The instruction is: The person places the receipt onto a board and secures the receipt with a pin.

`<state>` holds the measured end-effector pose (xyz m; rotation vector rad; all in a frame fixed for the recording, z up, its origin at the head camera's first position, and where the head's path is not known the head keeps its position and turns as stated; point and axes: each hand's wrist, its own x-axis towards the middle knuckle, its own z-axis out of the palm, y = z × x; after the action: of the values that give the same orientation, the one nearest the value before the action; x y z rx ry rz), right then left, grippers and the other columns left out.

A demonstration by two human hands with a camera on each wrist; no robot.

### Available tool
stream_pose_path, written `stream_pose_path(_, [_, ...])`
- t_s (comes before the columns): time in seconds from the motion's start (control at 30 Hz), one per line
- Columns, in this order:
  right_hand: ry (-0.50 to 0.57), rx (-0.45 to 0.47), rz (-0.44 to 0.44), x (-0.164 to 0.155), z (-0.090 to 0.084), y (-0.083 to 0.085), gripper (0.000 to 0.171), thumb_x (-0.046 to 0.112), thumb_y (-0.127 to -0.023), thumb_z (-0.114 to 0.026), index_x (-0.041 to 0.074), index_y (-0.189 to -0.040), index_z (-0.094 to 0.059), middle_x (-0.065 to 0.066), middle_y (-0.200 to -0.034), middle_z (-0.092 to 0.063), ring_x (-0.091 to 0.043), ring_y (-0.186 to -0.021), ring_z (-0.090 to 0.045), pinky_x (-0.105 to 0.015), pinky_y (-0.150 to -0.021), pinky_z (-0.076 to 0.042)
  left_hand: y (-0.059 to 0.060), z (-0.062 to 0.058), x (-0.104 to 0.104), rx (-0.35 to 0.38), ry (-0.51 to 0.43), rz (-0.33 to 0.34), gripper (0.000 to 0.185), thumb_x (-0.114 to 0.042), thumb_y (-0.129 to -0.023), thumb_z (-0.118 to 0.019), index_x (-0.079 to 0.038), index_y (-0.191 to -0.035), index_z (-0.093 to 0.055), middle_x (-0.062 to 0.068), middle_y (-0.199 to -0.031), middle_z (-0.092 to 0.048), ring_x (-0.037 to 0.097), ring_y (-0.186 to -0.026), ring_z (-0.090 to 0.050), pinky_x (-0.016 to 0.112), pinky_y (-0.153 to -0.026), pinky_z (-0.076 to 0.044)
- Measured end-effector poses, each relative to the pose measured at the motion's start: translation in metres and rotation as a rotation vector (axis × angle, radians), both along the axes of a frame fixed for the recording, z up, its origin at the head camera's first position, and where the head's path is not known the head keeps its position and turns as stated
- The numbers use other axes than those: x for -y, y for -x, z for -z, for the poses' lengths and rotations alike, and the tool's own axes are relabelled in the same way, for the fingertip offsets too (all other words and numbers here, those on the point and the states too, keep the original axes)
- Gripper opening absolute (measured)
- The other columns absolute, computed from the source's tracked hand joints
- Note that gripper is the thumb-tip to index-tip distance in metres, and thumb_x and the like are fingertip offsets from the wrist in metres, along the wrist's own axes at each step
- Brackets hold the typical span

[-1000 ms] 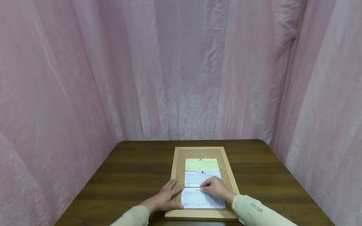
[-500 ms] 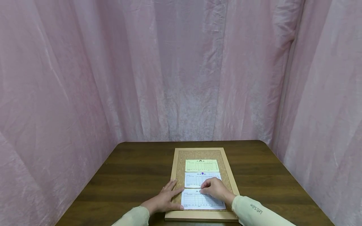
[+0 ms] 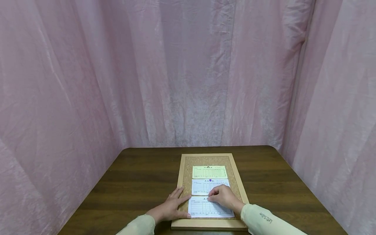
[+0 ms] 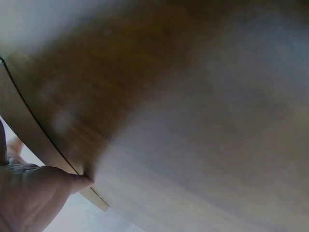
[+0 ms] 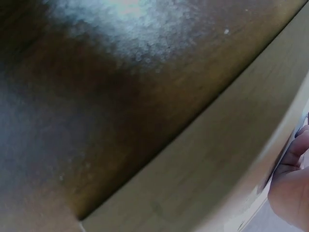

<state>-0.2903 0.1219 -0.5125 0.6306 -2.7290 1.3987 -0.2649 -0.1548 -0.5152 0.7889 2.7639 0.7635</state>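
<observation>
A framed cork board lies on the table and bears three printed slips in a column. The top slip is yellow-green with a dark pin; the white middle slip has a purple push pin. My left hand spreads its straight fingers over the board's left side, thumb at the edge of the white lower slip. Above that slip's top middle, my right hand pinches something small that looks like a push pin, mostly hidden by the fingertips. Both wrist views catch only part of each hand.
The dark wooden table extends around the board on both sides. Pink curtains hang behind the table and along its sides. In the right wrist view the board's wooden frame runs diagonally beside the hand.
Hardly anything differs: both hands stay in the same places on the board. The head view has shifted very slightly.
</observation>
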Motion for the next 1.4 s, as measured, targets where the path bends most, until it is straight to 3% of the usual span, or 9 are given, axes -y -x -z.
stream_pose_path(1.4, [-0.026, 0.002, 0.027, 0.0008, 0.0016, 0.0025, 0.005, 0.010, -0.080, -0.081, 0.010, -0.077, -0.077, 0.005, -0.074, -0.070, -0.009, -0.070, -0.057, -0.027, -0.065, -0.046, 0.0009, 0.0005, -0.0002, -0.013, 0.016, 0.007, 0.078, -0.053, -0.082, -0.076, -0.018, -0.147, -0.050, 0.022, -0.161, -0.019, 0.046, -0.147, -0.011, 0.069, -0.110, -0.018])
